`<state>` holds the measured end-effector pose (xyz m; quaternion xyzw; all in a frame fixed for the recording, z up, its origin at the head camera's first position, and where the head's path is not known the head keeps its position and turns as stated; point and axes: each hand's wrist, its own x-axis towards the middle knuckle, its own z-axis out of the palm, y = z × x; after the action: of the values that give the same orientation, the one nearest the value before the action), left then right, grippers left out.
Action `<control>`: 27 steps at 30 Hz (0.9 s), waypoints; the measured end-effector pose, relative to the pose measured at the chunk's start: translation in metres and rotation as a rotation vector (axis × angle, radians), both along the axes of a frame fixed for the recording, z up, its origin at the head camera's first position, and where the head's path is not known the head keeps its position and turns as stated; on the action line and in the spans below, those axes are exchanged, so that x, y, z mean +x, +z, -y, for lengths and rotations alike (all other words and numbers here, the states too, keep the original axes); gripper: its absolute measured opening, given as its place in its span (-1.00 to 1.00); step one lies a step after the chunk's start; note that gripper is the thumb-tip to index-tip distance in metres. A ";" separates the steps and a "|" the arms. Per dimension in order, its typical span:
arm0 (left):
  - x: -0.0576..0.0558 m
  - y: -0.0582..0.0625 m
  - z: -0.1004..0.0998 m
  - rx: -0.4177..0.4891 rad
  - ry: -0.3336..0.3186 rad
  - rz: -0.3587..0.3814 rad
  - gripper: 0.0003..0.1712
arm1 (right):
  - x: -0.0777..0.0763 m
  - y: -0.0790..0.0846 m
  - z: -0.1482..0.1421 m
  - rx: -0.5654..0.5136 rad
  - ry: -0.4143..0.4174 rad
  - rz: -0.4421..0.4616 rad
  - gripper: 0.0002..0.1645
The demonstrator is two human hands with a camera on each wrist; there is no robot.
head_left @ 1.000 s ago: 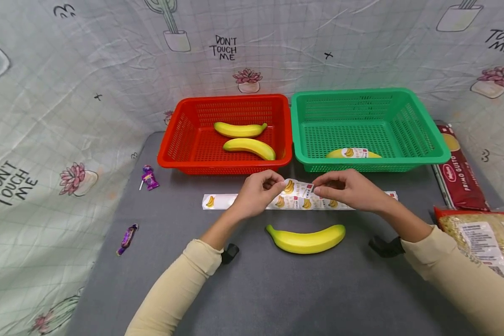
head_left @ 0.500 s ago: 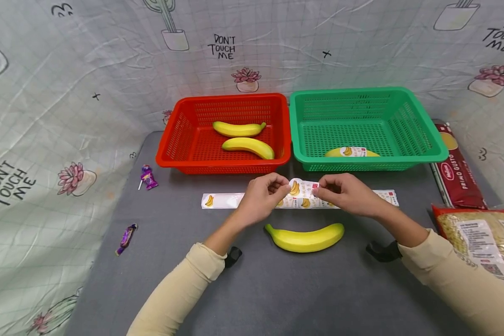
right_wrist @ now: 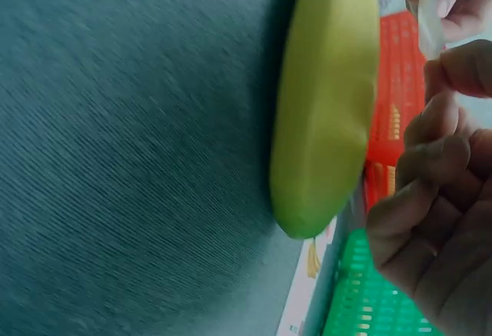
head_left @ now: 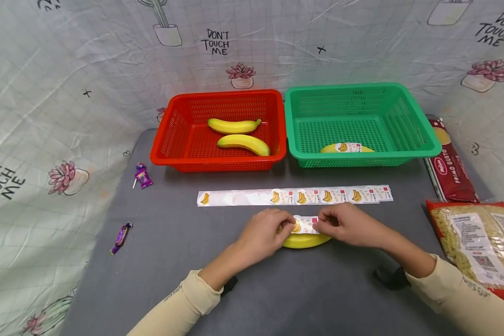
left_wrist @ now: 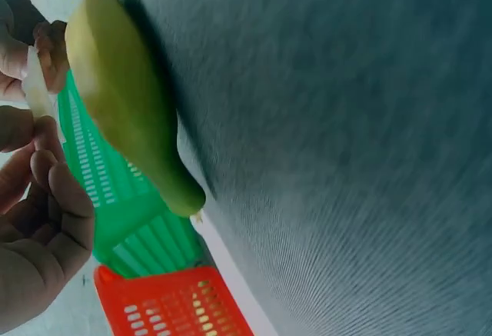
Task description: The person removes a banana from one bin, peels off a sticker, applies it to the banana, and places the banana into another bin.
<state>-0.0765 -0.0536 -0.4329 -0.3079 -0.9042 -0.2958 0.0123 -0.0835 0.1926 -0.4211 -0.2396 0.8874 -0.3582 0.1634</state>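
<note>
Above the banana (head_left: 304, 241) on the table (head_left: 294, 298), the label (head_left: 306, 225) is pinched by the left hand (head_left: 263, 233) and the right hand (head_left: 349, 227) (its placing seems in hand), and careful lowering is probably required.

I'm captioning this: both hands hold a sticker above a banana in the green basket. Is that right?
Not quite: that banana lies on the table, not in the green basket, as the head view shows. The left hand and right hand do hold the sticker above it.
</note>
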 end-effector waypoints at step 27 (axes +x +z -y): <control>0.000 -0.013 0.004 -0.193 -0.107 0.092 -0.66 | 0.016 -0.011 0.008 0.126 -0.078 -0.182 -0.73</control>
<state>-0.0768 -0.0574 -0.4458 -0.3416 -0.9103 -0.2215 -0.0745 -0.0672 0.1850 -0.4321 -0.2257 0.9280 -0.2846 0.0831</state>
